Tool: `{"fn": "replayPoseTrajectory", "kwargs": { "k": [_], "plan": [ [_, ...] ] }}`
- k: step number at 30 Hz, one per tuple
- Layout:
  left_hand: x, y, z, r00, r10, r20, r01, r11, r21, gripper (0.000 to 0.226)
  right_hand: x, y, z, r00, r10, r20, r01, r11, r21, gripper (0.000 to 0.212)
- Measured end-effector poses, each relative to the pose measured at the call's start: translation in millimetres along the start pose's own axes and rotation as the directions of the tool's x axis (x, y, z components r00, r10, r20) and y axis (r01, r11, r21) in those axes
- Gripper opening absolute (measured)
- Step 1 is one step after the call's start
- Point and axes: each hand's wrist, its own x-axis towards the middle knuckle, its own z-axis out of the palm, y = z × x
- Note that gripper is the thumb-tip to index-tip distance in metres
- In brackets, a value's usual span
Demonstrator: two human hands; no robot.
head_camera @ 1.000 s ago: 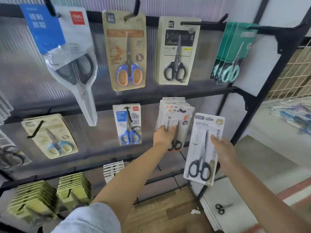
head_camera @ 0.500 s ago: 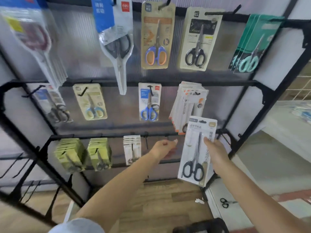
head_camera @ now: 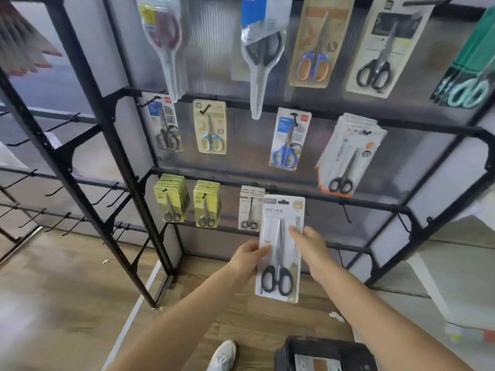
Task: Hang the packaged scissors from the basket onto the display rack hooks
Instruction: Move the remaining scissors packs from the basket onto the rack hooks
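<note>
Both my hands grip the same scissors pack (head_camera: 280,253): my left hand (head_camera: 247,259) pinches its left edge at about mid-height, thumb on the front of the card, and my right hand (head_camera: 310,246) holds its right edge slightly higher, fingertips pressed on the front. The pack is upright, white-carded, with black-handled scissors pointing up. It sits in front of the bottom row of the display rack (head_camera: 128,167), its top edge level with the lowest bar and its hang slot just right of the small white packs (head_camera: 250,208). I cannot tell whether the slot is on a hook yet.

To the left on that bottom row hang two stacks of yellow-green packs (head_camera: 171,199). On the middle row I see a blue-handled pack (head_camera: 289,140) and, toward the right post, a thick stack of white and orange packs (head_camera: 348,156). On the top row hang an orange and blue-handled pack (head_camera: 314,44) and, further right, a larger black-handled pack (head_camera: 380,49). A bare hook (head_camera: 345,212) juts from the lowest bar to the right of my pack.

The black basket (head_camera: 326,353) stands on the wooden floor at the bottom edge of the view, below my right forearm, with a card visible inside. A white shoe (head_camera: 223,356) shows just left of it.
</note>
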Motion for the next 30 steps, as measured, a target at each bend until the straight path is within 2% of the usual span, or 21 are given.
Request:
{"fn": "replayPoseTrajectory", "kwargs": {
  "k": [5, 9, 11, 15, 18, 21, 30],
  "plan": [
    [11, -6, -32, 0.995, 0.038, -0.087, -0.03, 0.995, 0.093, 0.012, 26, -22, 10, 0.997, -0.079, 0.016, 0.079, 0.996, -0.043, 0.013],
    [24, -5, -51, 0.992, 0.061, -0.11, -0.046, 0.989, 0.138, 0.018, 58, -35, 21, 0.988, -0.148, 0.048, 0.154, 0.968, -0.2, 0.018],
    [35, -7, -61, 0.993, 0.051, -0.11, -0.035, 0.989, 0.142, 0.018, 76, -36, 31, 0.983, -0.161, 0.084, 0.18, 0.931, -0.317, 0.019],
    [60, -18, -81, 0.994, 0.008, -0.107, 0.012, 0.982, 0.186, 0.01, 107, -27, 50, 0.974, -0.147, 0.173, 0.217, 0.826, -0.521, 0.004],
    [81, -28, -92, 0.992, -0.038, -0.119, 0.06, 0.982, 0.181, 0.01, 127, -18, 62, 0.977, -0.112, 0.181, 0.201, 0.768, -0.608, 0.008],
    [103, -31, -98, 0.986, -0.083, -0.142, 0.11, 0.976, 0.189, 0.014, 148, -12, 74, 0.979, -0.093, 0.182, 0.191, 0.73, -0.656, 0.007],
    [167, -34, -101, 0.978, -0.081, -0.191, 0.157, 0.89, 0.429, 0.035, 198, 7, 97, 0.989, -0.1, 0.108, 0.147, 0.695, -0.703, 0.008]
  ]
}}
